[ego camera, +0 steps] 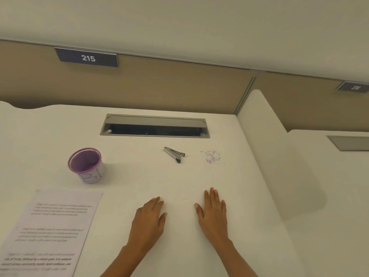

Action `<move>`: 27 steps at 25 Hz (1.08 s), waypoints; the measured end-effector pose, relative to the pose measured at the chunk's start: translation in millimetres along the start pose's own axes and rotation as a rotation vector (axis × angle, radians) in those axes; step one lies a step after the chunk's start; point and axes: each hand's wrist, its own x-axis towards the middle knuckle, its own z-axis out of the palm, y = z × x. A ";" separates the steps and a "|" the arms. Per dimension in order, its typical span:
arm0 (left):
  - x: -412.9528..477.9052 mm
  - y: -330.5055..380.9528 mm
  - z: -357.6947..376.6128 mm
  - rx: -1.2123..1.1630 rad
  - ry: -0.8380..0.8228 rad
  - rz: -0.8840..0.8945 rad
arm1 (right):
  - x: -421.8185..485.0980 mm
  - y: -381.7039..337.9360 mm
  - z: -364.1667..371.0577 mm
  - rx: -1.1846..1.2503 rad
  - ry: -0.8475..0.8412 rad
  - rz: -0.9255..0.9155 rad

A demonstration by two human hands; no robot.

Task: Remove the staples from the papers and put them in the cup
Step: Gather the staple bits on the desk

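A purple mesh cup (86, 165) with a white label stands upright on the white desk (139, 176), left of centre. Printed papers (50, 228) lie flat at the near left. A grey metal staple remover (174, 154) rests beyond my hands. To its right lies a small scatter of loose staples (212, 156). My left hand (148, 220) and my right hand (213, 212) lie flat, palms down, on the desk near the front, holding nothing. Both are well short of the remover.
A grey cable slot (154, 125) with an open lid is set into the desk at the back. A beige partition with a "215" sign (87, 57) stands behind. A white divider (265, 136) walls off the right side.
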 end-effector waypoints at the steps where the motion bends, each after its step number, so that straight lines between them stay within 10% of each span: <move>1: 10.9 15.5 11.1 0.038 -0.060 0.020 | 11.5 19.1 -4.3 -0.029 -0.003 0.027; 27: 202.0 109.6 83.6 0.354 -0.060 0.088 | 172.2 76.5 -3.5 -0.141 0.106 -0.089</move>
